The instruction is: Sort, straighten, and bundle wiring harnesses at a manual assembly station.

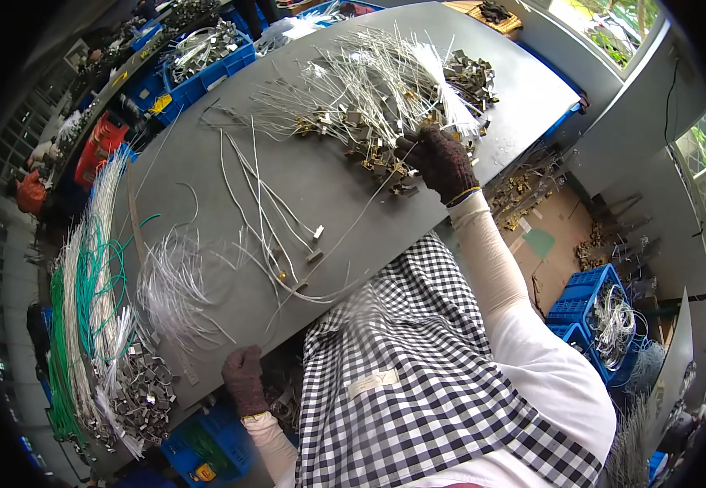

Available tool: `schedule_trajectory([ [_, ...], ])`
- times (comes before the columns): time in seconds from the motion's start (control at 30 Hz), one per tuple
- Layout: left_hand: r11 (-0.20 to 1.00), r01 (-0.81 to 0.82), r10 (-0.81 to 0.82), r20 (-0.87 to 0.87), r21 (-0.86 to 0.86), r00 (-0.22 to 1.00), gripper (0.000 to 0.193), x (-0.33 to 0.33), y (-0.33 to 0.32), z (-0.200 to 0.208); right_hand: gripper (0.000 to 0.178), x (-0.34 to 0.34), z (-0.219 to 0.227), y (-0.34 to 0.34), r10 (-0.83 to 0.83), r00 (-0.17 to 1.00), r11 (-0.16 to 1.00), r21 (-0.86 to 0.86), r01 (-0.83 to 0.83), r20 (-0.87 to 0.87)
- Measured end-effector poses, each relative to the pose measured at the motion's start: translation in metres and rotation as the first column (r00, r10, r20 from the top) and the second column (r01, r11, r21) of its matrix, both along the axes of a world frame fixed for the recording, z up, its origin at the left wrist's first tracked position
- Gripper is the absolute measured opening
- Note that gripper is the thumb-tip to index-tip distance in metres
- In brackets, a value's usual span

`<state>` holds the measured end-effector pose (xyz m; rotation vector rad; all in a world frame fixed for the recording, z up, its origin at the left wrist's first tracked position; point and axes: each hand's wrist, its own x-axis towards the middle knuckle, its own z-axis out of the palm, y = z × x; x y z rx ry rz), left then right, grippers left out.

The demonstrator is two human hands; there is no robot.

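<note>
My right hand (438, 159), in a dark knit glove, reaches across the grey table (467, 57) into a big pile of white wires with brass clips (369, 98). Its fingers close on the pile's near edge, and a thin white wire (353, 224) runs from it toward me. My left hand (244, 378), also in a dark glove, sits curled at the table's near edge, just below it. Whether it holds anything is hidden. Several loose white wires with end clips (275, 220) lie in the middle of the table.
Bundles of green and white wires (84, 309) lie along the left, with a heap of metal clips (137, 394) and a tuft of clear strands (178, 281). Blue crates (206, 61) stand at the back, more blue crates (589, 309) on the right. A checked apron (418, 366) covers my front.
</note>
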<state>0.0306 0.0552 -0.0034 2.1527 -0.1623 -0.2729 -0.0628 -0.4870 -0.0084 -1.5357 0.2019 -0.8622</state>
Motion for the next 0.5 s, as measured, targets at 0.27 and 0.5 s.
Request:
schedule_trajectory([
  [0.27,0.998,0.04,-0.042,0.044,0.054,0.998,0.025,-0.004,-0.004,0.004,0.034,-0.002,-0.009,-0.007,-0.098,0.99,0.962,-0.265,0.068,-0.1],
  [0.5,0.994,0.109,-0.108,-0.01,0.029,0.994,0.024,-0.007,-0.002,-0.004,0.017,-0.008,0.041,0.032,0.092,0.996,0.845,0.528,-0.088,0.018],
])
